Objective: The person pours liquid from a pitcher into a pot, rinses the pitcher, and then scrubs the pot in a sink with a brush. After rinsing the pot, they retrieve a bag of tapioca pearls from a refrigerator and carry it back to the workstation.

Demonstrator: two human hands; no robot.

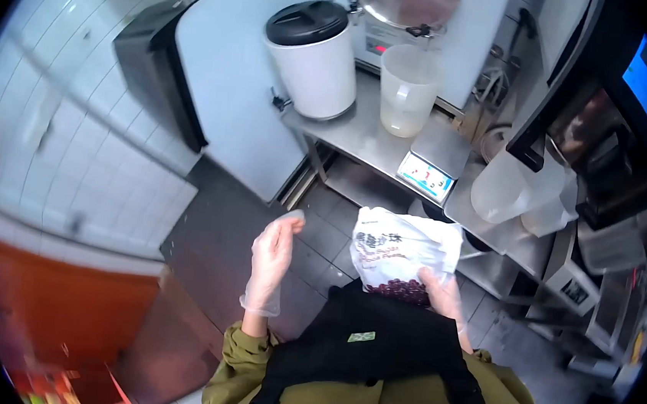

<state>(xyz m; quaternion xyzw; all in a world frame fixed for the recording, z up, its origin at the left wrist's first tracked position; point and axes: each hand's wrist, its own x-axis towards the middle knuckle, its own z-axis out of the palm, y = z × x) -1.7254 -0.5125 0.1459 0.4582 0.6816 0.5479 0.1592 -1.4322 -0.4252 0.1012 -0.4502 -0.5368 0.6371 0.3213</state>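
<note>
A white bag (404,251) with dark printing and a picture of dark red beads hangs in front of the black apron (351,331). My right hand (442,293), in a clear glove, holds the bag at its lower right side, thumb on the front face. My left hand (273,255), also gloved, is raised to the left of the bag and apart from it. Its fingers are bent together at the top, and whatever they may hold is too small to make out.
A steel counter (364,132) ahead carries a white urn with a black lid (316,70), a clear pitcher (406,94) and a scale (430,169). Plastic containers (502,187) stand to the right, below a black machine (606,142). An orange surface (61,302) is at left.
</note>
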